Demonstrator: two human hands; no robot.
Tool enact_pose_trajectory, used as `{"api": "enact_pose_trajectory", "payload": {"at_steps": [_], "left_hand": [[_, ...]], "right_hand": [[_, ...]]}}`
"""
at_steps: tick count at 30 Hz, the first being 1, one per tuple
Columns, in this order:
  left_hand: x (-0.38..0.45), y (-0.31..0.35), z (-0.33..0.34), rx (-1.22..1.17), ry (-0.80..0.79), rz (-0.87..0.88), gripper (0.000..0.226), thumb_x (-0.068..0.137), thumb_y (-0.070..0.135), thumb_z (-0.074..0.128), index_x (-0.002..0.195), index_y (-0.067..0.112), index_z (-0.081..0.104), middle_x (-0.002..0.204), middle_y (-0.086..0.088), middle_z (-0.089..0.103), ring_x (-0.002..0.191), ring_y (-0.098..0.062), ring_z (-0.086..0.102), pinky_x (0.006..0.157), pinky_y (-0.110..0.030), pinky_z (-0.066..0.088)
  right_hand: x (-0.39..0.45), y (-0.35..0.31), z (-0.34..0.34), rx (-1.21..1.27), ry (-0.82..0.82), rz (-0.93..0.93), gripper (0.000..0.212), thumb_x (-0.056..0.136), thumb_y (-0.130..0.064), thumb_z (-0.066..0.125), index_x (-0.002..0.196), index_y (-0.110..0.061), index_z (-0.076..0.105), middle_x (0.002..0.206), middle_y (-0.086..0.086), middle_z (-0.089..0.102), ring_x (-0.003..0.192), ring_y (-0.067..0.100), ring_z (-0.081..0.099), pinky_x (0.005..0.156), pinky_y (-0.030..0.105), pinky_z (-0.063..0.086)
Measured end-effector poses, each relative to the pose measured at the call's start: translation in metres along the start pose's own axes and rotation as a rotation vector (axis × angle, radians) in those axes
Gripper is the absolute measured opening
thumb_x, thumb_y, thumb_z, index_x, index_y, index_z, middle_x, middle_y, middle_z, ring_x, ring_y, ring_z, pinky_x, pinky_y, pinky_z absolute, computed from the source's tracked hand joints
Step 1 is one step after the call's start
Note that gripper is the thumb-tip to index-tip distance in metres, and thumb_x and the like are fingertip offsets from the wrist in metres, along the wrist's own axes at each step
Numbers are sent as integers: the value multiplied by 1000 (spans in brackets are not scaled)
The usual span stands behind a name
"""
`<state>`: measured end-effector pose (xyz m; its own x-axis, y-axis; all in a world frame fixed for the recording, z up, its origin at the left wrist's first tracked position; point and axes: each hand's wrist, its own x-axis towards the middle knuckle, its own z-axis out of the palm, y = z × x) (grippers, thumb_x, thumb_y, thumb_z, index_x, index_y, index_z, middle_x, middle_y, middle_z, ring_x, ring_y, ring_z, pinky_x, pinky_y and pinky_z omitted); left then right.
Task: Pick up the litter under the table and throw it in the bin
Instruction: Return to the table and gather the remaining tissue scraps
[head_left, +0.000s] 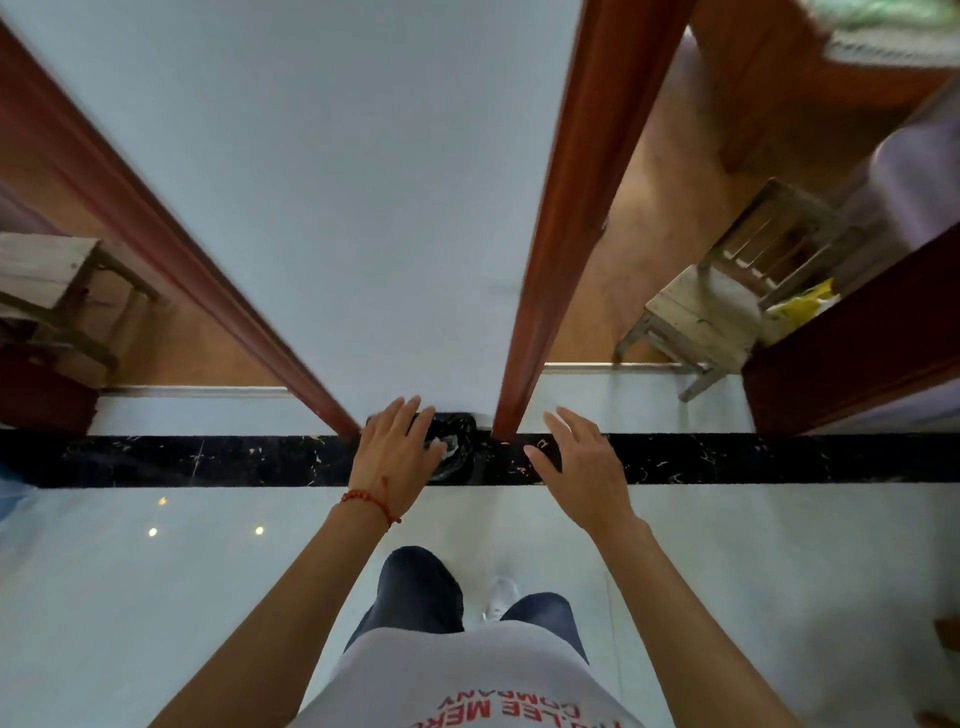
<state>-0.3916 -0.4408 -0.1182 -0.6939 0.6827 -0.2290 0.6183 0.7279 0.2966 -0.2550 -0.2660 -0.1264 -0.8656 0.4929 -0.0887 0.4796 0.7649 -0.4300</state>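
A small bin lined with a black bag (461, 451) stands on the floor against the foot of the white wall, between two door frames. Crumpled white litter (445, 446) lies in the bag's mouth. My left hand (395, 452), with a red bead bracelet on the wrist, hovers palm down over the bin's left side with fingers stretched and apart; its thumb is right beside the litter. My right hand (576, 462) is held to the right of the bin, palm down, fingers spread, holding nothing.
A black marble strip (208, 460) crosses the glossy white tile floor. Red-brown door frames (561, 234) flank the wall. A wooden stool (47, 280) stands through the left doorway, and a wooden chair (717, 306) with a yellow wrapper (800, 306) beside it through the right.
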Motion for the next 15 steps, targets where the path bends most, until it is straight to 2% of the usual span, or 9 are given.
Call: {"api": "enact_pose_trajectory", "payload": {"at_steps": [4, 10, 13, 15], "left_hand": [[10, 9, 2, 47, -41, 116, 54, 95, 37, 36, 141, 11, 26, 152, -11, 24, 142, -27, 14, 115, -39, 11], [30, 11, -2, 120, -131, 295, 56, 95, 41, 31, 142, 14, 22, 153, -9, 19, 142, -25, 10, 116, -39, 11], [37, 11, -3, 135, -157, 419, 56, 95, 42, 32, 142, 13, 25, 152, -10, 22, 142, -27, 13, 116, -40, 11], [41, 10, -1, 141, -178, 500, 56, 94, 43, 32, 141, 11, 28, 151, -12, 25, 141, -29, 16, 115, -41, 13]], "right_hand": [[-18, 13, -10, -23, 82, 128, 49, 85, -40, 53, 119, -4, 57, 122, 18, 61, 114, 34, 57, 92, 43, 48], [-54, 12, -9, -21, 191, 376, 63, 85, -51, 33, 122, -6, 56, 125, 18, 60, 117, 35, 55, 91, 45, 48], [-74, 0, -3, -58, 216, 505, 63, 87, -52, 30, 120, -6, 57, 123, 19, 61, 112, 35, 58, 87, 44, 51], [-86, -10, 2, -67, 217, 593, 67, 91, -55, 22, 117, -6, 58, 118, 19, 63, 108, 35, 61, 84, 45, 53]]}}
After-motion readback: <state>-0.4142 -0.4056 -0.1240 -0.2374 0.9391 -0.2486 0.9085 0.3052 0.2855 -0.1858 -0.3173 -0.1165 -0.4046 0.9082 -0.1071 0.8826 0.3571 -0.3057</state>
